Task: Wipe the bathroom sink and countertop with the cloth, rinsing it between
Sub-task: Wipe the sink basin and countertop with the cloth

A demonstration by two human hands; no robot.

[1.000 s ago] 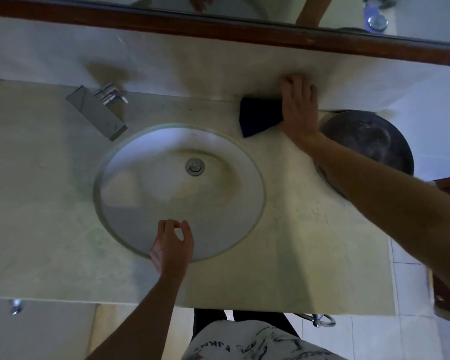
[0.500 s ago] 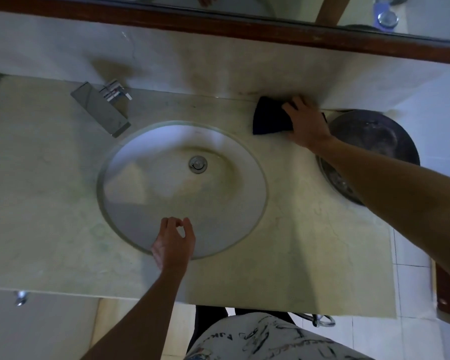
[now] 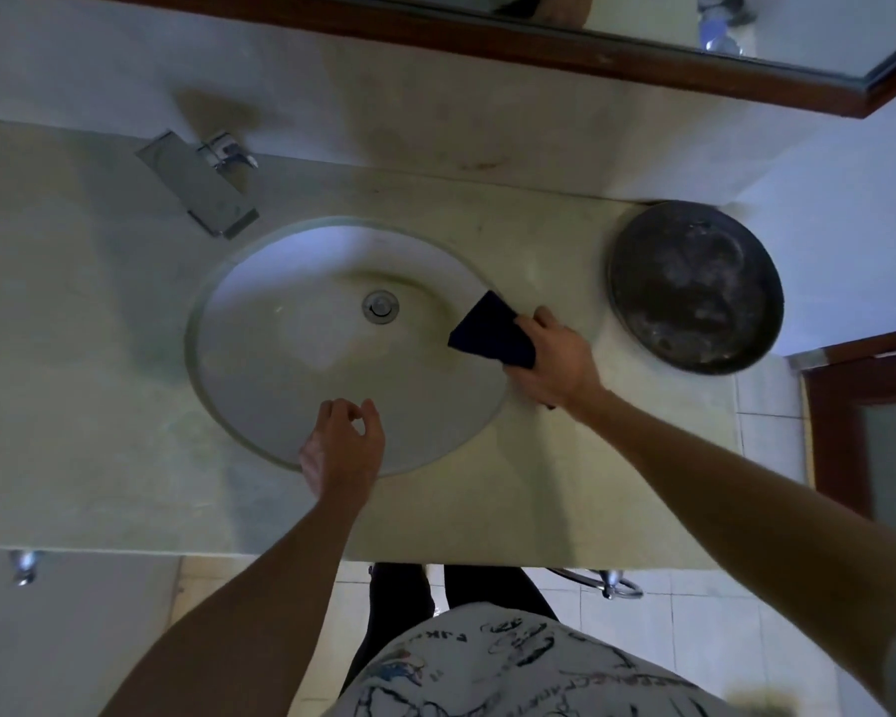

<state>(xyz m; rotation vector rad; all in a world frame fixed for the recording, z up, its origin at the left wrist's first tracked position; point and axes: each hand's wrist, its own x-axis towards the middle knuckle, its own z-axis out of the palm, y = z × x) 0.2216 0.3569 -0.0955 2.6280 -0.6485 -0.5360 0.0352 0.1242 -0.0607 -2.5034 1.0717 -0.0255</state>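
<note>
Right hand [image 3: 554,359]: closed on folded dark blue cloth [image 3: 492,331], gripping its right edge. Cloth position: over right rim of oval white undermount sink [image 3: 260,375], free corner reaching into basin toward round chrome drain [image 3: 381,306]. Left hand [image 3: 343,447]: empty, fingers loosely curled and part open, over near rim of sink. Pale beige stone countertop [image 3: 84,406]: surrounds sink. Flat chrome faucet [image 3: 200,184]: behind sink, at left. Round dark metal pan [image 3: 694,287]: at right end of countertop, apart from cloth.
</note>
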